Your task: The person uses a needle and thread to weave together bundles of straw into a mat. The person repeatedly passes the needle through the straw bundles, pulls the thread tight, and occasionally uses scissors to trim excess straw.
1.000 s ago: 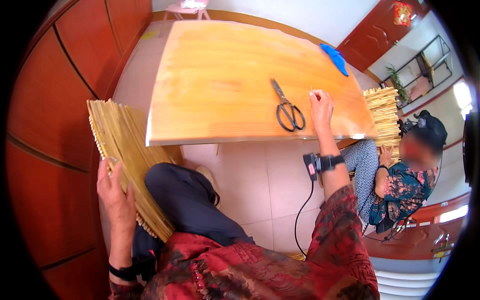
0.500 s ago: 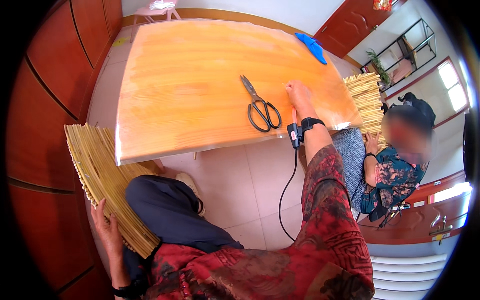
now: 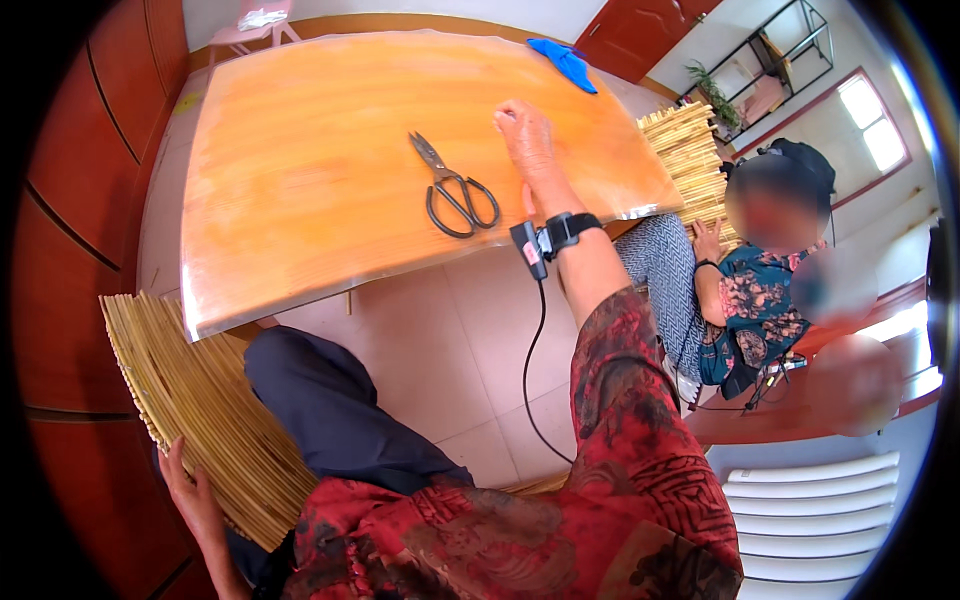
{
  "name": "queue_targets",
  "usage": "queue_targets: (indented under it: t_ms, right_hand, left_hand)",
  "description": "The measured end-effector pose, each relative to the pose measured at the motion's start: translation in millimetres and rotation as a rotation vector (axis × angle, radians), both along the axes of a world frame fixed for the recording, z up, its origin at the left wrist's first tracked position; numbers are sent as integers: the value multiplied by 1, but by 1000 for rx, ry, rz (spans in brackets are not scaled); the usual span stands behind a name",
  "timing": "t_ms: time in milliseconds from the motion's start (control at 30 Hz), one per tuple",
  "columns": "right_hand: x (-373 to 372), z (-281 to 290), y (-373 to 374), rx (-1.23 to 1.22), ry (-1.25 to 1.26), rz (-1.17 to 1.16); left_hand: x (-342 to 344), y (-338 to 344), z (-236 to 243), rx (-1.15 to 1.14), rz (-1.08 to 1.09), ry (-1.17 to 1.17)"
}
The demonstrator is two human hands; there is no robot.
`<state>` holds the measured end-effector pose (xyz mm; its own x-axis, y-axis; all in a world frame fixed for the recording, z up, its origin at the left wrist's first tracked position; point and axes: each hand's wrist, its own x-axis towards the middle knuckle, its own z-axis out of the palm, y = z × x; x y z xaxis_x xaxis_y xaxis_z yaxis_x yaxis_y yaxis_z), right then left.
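Observation:
My right hand (image 3: 527,135) is closed above the wooden-topped table, its thumb and fingers pressed together. Anything inside that hand is hidden or too small to make out. Beside it, to the left, lies a pair of scissors (image 3: 452,190) with black looped handles, blades pointing away from me. At the lower left, a mat of thin straw-coloured sticks (image 3: 205,400) lies beside my bent leg. My left hand (image 3: 190,490) touches the mat's outer edge with its fingers apart.
The table (image 3: 300,170) has a clear plastic cover. A blue cloth (image 3: 563,66) lies at its far right corner. A seated person (image 3: 750,290) at the right touches another bundle of sticks (image 3: 685,150). Red cabinets (image 3: 75,230) line the left. A black cable (image 3: 530,370) hangs from my right wrist.
The whole view has shifted, so the table and scissors sit farther left and higher. My right hand has moved slightly farther over the table, still closed. My left hand stays at the mat's edge.

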<state>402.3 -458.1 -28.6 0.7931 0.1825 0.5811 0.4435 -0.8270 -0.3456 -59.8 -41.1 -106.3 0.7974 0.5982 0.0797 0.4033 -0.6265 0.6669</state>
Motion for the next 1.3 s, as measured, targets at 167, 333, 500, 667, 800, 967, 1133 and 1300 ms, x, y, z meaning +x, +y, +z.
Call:
queue_targets:
  t_ms: [167,333,500,667,800,967,1133,1300]
  right_hand:
    - [-90,38,46,449,60,383]
    - [-203,42,109,546,289,745]
    - [-282,13,169,463,498,1105]
    - [-321,0,208,1009,1206,1021]
    - [-343,3,232,1295,1534,1067]
    - [-340,-2,243,1076,1437,1050]
    - [-337,-5,242,787,1235,1061]
    - [-326,-5,238,816,1152,1014]
  left_hand:
    - [-12,-18,4,-97,-51,19]
    - [-4,-33,19,68,-83,-12]
    - [5,-36,46,292,-30,-112]
    - [5,-54,78,-168,-231,-230]
    - [-5,-61,73,-790,-286,-454]
    - [-2,-58,71,-1220,-326,-500]
    - [4,-54,51,-1388,-345,-589]
    - [5,-50,47,-1403,-379,-580]
